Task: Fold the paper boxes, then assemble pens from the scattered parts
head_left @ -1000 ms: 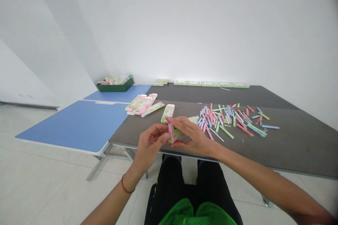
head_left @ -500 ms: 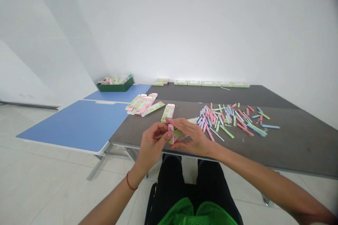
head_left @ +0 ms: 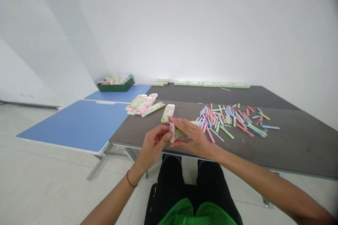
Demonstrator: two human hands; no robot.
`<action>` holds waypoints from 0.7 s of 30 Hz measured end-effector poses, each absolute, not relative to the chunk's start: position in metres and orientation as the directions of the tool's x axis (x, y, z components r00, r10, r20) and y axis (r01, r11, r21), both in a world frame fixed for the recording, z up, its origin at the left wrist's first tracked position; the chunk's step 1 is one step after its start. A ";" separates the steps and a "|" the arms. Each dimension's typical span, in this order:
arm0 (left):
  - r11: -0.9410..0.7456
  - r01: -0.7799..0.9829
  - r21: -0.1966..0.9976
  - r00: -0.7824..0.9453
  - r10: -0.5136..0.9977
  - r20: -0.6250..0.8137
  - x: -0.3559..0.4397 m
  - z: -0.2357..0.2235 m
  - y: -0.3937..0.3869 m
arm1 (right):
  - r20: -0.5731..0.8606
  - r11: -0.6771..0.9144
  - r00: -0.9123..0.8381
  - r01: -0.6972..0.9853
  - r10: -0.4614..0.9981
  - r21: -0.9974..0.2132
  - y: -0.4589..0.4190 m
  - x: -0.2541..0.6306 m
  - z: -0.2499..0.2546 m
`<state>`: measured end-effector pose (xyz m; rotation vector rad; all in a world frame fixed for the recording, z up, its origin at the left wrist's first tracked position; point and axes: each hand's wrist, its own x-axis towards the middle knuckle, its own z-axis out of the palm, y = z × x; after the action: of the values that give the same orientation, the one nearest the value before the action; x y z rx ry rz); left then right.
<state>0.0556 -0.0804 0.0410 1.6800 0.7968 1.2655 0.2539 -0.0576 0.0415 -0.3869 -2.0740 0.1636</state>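
Observation:
Close to the table's front edge, I hold a small pink-and-green carton (head_left: 179, 134) between both hands. My right hand (head_left: 194, 138) wraps its long sides, thumb below and fingers on top. At the carton's pink left end, my left hand (head_left: 155, 142) presses with its thumb, the other fingers curled behind. Part of the carton is hidden under my right hand. Just beyond my fingers lies another carton (head_left: 168, 113) of the same print. To the left are a single flat carton (head_left: 153, 109) and a pile of flat cartons (head_left: 139, 104).
Many pastel sticks and tubes (head_left: 224, 117) lie scattered right of my hands. A row of cartons (head_left: 211, 84) lines the wall side, beside a small stack (head_left: 161, 82). A green tray (head_left: 116, 87) holding cartons stands on the blue table (head_left: 71, 123).
The carton's left end looked ajar a second ago and now appears flat under my left thumb. My left hand has shifted slightly right; my right hand stays almost in place.

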 end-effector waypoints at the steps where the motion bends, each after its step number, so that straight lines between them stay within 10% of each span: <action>1: -0.434 0.011 0.901 0.257 0.872 0.417 0.056 0.040 -0.080 | 0.821 0.941 -0.463 0.211 0.334 -0.263 -0.057 0.253 0.041; 10: -0.400 0.080 0.913 0.251 0.894 0.370 0.054 0.035 -0.086 | 0.791 0.933 -0.497 0.230 0.358 -0.277 -0.055 0.254 0.033; 15: -0.464 0.246 0.851 0.229 0.881 0.414 0.049 0.039 -0.092 | 0.766 0.955 -0.593 0.281 0.249 -0.093 -0.058 0.257 0.037; 21: -0.641 0.695 0.325 0.174 0.588 0.790 0.012 0.018 -0.066 | 0.860 0.885 -0.435 0.464 0.266 -0.039 -0.068 0.285 0.016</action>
<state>0.0115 -0.0665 0.0184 2.4887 1.3673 1.5840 0.2853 -0.0684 0.0157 -0.5282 -2.0468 -0.2489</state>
